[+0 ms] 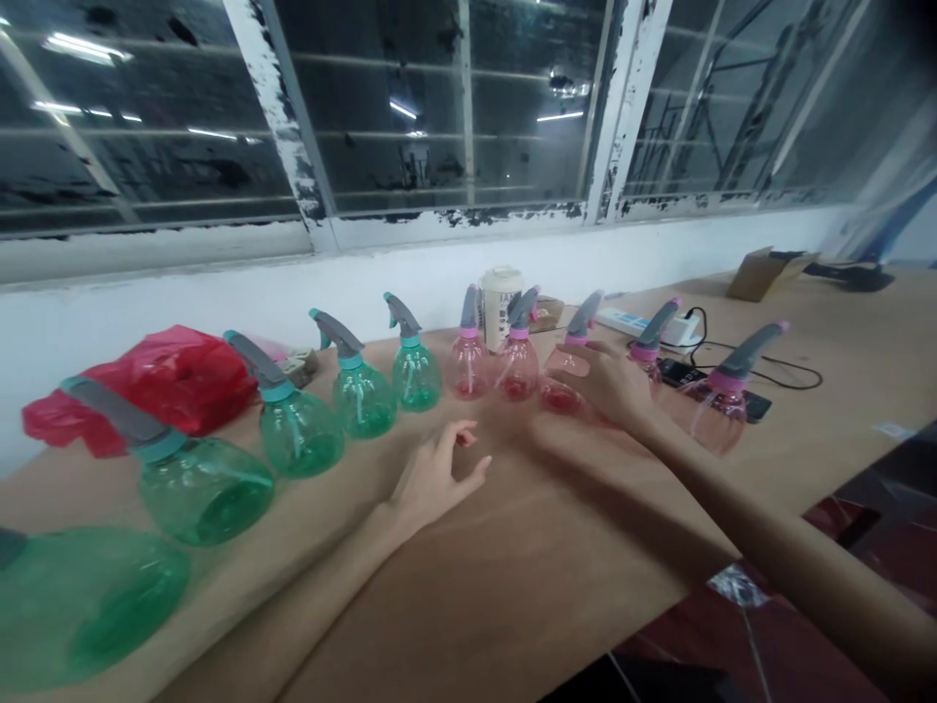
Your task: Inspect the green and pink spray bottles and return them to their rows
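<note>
In the head view, my right hand (611, 383) has its fingers around the upper body of a pink spray bottle (562, 394) with a grey trigger head; some of the fingers are hidden. My left hand (439, 476) hovers over the middle of the table, thumb and fingers apart, with nothing in it. Two more pink spray bottles (517, 369) stand left of the held one, and another two (715, 415) are to its right. Several green spray bottles (364, 400) curve away toward the near left, the closest cut off by the frame edge.
Behind the bottles stand a lidded paper cup (501, 305) and a red plastic bag (180, 376). A white power strip (651, 325) with a black cable and a dark phone (680, 374) lie at right. A cardboard box (765, 275) sits farther back, near the windowed wall.
</note>
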Demonstrator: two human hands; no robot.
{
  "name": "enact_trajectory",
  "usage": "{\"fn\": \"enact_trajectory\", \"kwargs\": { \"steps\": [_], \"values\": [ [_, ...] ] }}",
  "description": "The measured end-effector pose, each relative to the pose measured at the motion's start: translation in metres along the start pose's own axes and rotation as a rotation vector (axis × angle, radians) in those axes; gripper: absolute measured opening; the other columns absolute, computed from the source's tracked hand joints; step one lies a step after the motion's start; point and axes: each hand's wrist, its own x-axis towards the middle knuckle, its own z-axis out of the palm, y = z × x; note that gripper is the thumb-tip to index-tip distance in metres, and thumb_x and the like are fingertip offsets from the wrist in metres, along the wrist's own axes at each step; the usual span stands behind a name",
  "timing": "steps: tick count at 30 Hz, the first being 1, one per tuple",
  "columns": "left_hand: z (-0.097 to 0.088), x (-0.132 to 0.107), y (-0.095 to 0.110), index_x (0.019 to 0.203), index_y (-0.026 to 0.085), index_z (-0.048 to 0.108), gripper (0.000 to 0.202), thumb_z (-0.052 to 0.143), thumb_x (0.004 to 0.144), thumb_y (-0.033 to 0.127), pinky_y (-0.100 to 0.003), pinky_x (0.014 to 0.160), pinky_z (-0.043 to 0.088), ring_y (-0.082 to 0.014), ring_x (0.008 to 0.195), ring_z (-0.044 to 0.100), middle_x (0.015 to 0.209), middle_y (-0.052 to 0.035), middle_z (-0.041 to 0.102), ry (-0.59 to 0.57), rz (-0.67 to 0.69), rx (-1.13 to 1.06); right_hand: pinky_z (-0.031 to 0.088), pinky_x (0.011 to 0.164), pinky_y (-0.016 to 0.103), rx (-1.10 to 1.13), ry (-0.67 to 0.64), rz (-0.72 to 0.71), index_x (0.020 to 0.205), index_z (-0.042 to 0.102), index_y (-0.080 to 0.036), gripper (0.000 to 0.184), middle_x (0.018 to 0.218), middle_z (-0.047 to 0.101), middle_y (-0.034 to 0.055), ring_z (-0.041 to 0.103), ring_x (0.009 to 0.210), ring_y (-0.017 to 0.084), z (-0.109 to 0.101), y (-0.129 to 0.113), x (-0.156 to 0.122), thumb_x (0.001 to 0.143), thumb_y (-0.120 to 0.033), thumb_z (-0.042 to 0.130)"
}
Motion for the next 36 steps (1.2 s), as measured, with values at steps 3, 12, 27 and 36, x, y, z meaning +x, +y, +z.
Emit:
{"fn": "enact_trajectory", "kwargs": {
  "steps": [3,12,27,36],
  "values": [
    [-0.001,0.000,0.001,0.114,0.022,0.042,0.036,0.057,0.083,0.030,-0.038,0.080,0.049,-0.0201,0.088,0.063,0.095,-0.0038,0.064,0.000,-0.007,-0.021,0.052,0.074,0.041,-0.033,-0.024,-0.011,0.122,0.059,-0.031,0.047,0.127,0.058,0.0070,0.065,0.096,0.030,-0.006,-0.005,-0.013,0.084,-0.057,0.047],
    [-0.026,0.018,0.031,0.120,0.022,0.042,0.040,0.059,0.085,0.034,-0.044,0.097,0.042,-0.0220,0.109,0.057,0.112,-0.0064,0.061,0.062,-0.101,-0.217,0.055,0.056,0.043,0.031,-0.122,-0.280,0.134,0.044,-0.035,0.061,0.141,0.043,0.0107,0.068,0.083,0.032,-0.022,-0.055,-0.080,0.081,-0.064,0.048],
    [-0.066,0.031,0.055,0.101,0.021,0.056,0.019,0.056,0.084,0.029,-0.038,0.089,0.048,-0.0204,0.095,0.063,0.104,-0.0046,0.065,0.069,-0.140,-0.341,0.059,0.067,0.042,0.352,-0.185,-0.657,0.125,0.056,-0.035,0.044,0.138,0.047,0.0106,0.067,0.092,0.027,-0.038,-0.098,-0.117,0.085,-0.052,0.052],
    [-0.061,0.029,0.055,0.098,0.025,0.058,0.017,0.055,0.084,0.033,-0.039,0.087,0.049,-0.0207,0.095,0.063,0.100,-0.0025,0.067,0.057,-0.199,-0.487,0.048,0.095,0.040,0.484,-0.244,-0.519,0.100,0.070,-0.024,0.025,0.105,0.070,0.0030,0.061,0.108,0.021,-0.003,-0.047,-0.072,0.087,-0.039,0.055]
  ]
}}
